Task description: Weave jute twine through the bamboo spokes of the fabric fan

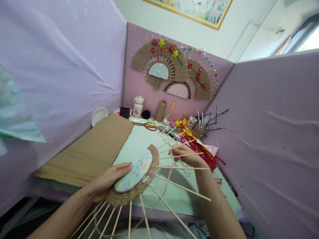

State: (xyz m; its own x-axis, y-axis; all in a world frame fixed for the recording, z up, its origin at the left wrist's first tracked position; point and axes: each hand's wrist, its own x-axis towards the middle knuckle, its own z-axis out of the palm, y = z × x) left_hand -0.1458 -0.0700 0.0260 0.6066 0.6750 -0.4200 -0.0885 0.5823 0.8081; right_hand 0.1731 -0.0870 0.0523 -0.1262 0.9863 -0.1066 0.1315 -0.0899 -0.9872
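My left hand (119, 176) grips the straight side of a half-round fan frame (136, 172), thumb on its blue floral fabric. Brown jute twine is wound in a band (153, 164) round the curved edge. Thin wooden sticks (183, 187) radiate from that band towards the right and towards me. My right hand (184, 154) is closed, thumb and fingers pinched on a strand of jute twine (167, 184) among the upper sticks. The strand sags in a long loop across the lower sticks. Exactly how the fingertips sit on the twine is partly hidden.
A cardboard sheet (92, 149) covers the table's left. Scissors (151, 126), a twine cone (161, 111), a white jar (138, 107) and red pipe cleaners (191, 147) lie towards the back. Two finished fans (161, 61) hang on the pink panel. Purple cloth walls (269, 132) enclose both sides.
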